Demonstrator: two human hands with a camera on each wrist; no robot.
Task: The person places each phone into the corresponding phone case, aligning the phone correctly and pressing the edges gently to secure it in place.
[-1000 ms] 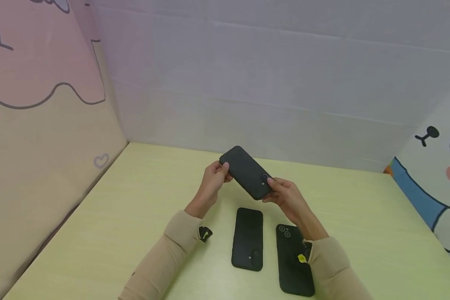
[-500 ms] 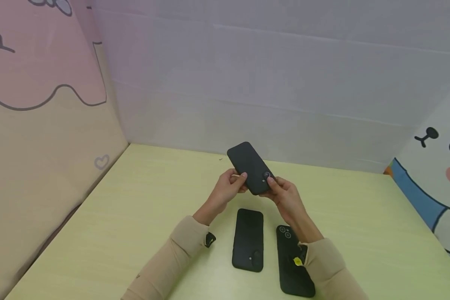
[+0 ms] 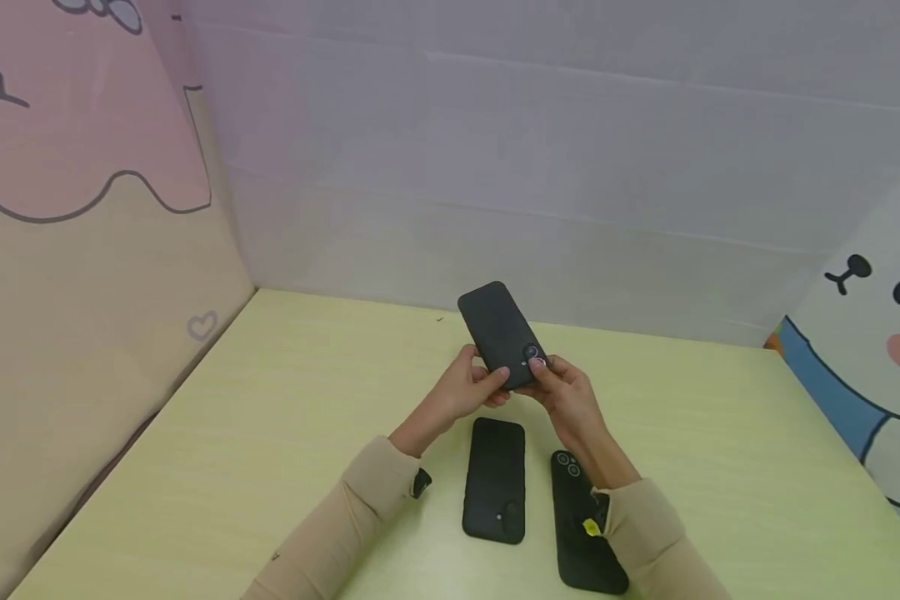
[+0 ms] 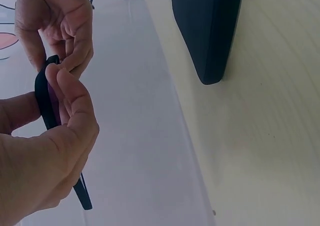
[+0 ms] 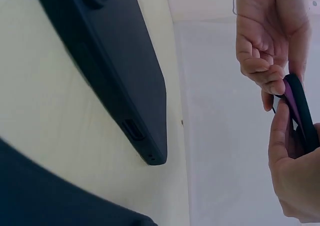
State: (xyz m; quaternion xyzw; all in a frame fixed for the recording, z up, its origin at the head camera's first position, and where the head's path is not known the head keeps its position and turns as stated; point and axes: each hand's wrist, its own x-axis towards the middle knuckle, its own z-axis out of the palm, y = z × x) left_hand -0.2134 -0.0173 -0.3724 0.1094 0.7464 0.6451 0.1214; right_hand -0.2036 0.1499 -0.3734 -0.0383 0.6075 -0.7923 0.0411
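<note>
Both hands hold one black phone case [image 3: 501, 332] tilted up above the yellow-green table [image 3: 270, 433], its camera hole near my fingers. My left hand [image 3: 471, 389] pinches its lower left edge. My right hand [image 3: 562, 396] pinches the lower right corner beside the camera hole. In the left wrist view the case [image 4: 46, 103] shows edge-on between the fingers of my left hand [image 4: 65, 116]. The right wrist view shows a purple inner lining at the case edge [image 5: 300, 108] gripped by my right hand [image 5: 292, 171].
Two more black phone cases lie flat on the table under my wrists: one in the middle [image 3: 495, 479] and one to its right with two lens rings [image 3: 581, 521]. Cartoon-printed panels wall the table on the left [image 3: 82, 250], back and right [image 3: 870, 350].
My left hand slid from the case's upper end down to its lower end beside my right hand. The case turned more upright.
</note>
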